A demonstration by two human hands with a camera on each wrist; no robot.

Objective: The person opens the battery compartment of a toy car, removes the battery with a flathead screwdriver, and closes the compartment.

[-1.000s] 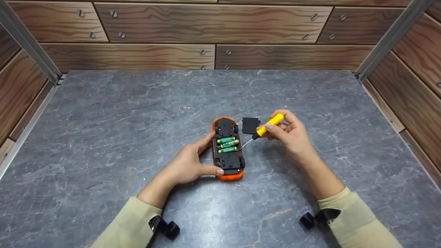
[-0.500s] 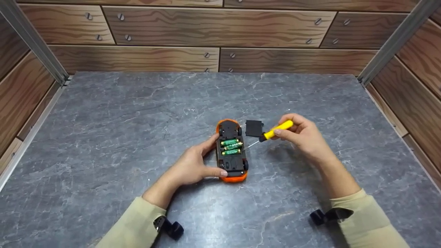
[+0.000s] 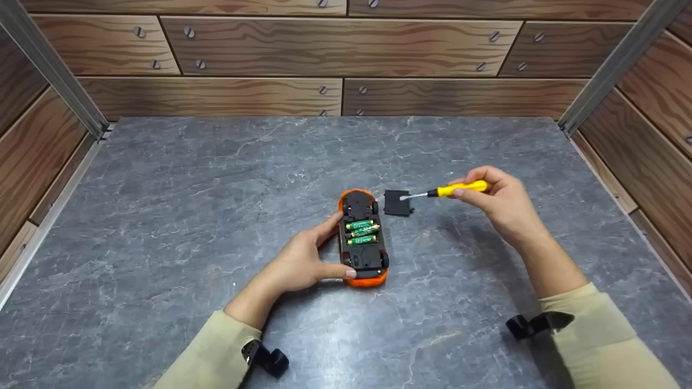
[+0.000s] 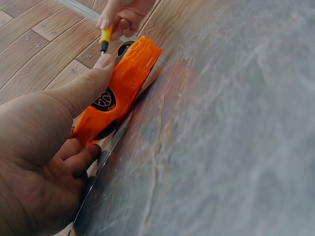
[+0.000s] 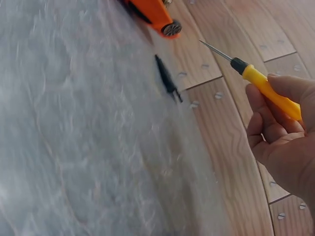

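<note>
An orange toy car (image 3: pixel 363 259) lies upside down on the grey table, its black underside facing up. Three green batteries (image 3: pixel 361 232) sit in its open battery bay, the middle one slanted. My left hand (image 3: pixel 300 258) holds the car from the left, thumb on the near end and a finger along the side. In my right hand (image 3: pixel 500 202) I pinch a yellow screwdriver (image 3: pixel 466 188) by its handle. Its shaft passes over the black battery cover (image 3: pixel 396 205) in the head view; the right wrist view shows the tip (image 5: pixel 203 43) apart from the cover.
The marbled grey table (image 3: pixel 216 178) stretches out around the car. Wood-patterned panels (image 3: pixel 346 46) stand at the back and both sides, with metal corner posts (image 3: pixel 65 70). A black wrist camera (image 3: pixel 273 361) sits on each sleeve.
My right hand has drawn the screwdriver away from the car's battery bay, rightward and slightly farther back, and levelled it. The left hand still holds the car in place. The head view shifted slightly.
</note>
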